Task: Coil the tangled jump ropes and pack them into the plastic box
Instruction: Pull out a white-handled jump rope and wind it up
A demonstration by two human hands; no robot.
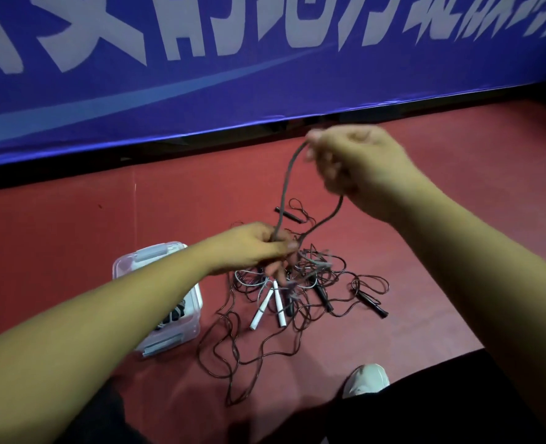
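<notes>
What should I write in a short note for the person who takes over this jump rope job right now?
Left hand: low over the tangle, grips the bottom of a grey rope loop.
Right hand: raised, holds the loop's top.
Tangled ropes: on the red floor, right of the plastic box.
Done: something dark shows inside the box.
Left: free, coil and pack the ropes on the floor.

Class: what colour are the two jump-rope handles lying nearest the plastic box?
White. The handles show best in the head view, the only one given.
</notes>
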